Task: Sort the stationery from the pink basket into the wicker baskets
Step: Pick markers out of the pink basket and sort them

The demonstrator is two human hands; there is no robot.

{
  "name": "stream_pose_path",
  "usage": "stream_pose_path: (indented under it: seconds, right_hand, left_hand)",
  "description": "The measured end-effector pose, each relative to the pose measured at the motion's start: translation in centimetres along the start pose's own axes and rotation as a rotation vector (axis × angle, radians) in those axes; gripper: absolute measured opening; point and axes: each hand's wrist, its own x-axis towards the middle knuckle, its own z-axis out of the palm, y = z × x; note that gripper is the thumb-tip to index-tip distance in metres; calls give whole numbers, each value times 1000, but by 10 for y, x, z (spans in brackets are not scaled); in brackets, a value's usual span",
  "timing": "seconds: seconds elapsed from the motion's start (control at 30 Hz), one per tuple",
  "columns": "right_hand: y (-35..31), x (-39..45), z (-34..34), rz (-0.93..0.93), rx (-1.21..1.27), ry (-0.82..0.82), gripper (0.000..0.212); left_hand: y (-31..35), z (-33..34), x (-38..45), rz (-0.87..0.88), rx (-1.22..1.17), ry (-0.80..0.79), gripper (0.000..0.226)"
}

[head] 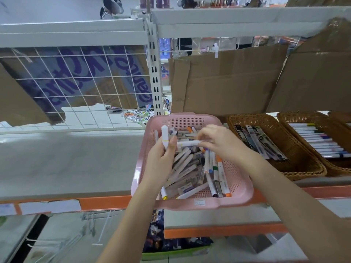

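Note:
A pink basket [239, 196] stands on the shelf, holding several white markers and small erasers in a loose pile [191, 173]. Over its left side my left hand [161, 160] grips a white marker with a yellow band [164, 135], held upright. My right hand [214, 141] is over the back half of the basket and pinches a second white marker [188, 143], held level. To the right sit two wicker baskets: the nearer one [296, 154] holds flat packaged items [258, 141], the farther one [334, 166] holds a row of white markers [319, 141].
Brown cardboard sheets [228, 82] lean behind the baskets. A white wire grid [76, 82] backs the left shelf bay, with a white upright post [155, 73] between the bays. The shelf front has an orange edge [102, 203]. Packaged goods [167, 240] lie on the shelf below.

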Motion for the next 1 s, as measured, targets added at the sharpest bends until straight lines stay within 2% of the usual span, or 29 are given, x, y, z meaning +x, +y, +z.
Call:
stream_pose_path:
  seconds: [0.1,0.2,0.3,0.4,0.5,0.6,0.67,0.77,0.83,0.9,1.0]
  right_hand:
    - [-6,-18,5,120,182,46,8]
    - [-22,-31,14,242,584,90,8]
    - [-46,-39,27,248,815,109,9]
    - [-67,-42,39,182,894,125,18]
    - [-76,-41,44,152,814,212,24]
    - [-69,-39,37,172,658,188,8]
    - [-53,-39,26,212,407,82,11]
    - [-30,-41,17,288,-13,-215,17]
    - [-26,-41,23,393,-114,-382,21]
    - [-31,-40,33,452,-216,-483,26]
    - [-40,-37,47,397,-433,-529,24]
  left_hand:
    - [1,0,0,9,-42,27,39]
    - [7,3,-2,4,-103,-3,37]
    - [13,5,-2,-2,-185,-41,33]
    - [14,8,0,-16,-212,-10,42]
    - [16,12,3,-38,-235,11,36]
    - [15,13,3,-5,-143,43,40]
    - [13,13,3,26,-86,82,48]
    - [12,12,2,2,-64,73,52]
    - [11,12,2,-22,-85,60,51]
    - [11,12,2,-23,-104,46,50]
    - [9,14,1,-16,-93,42,49]
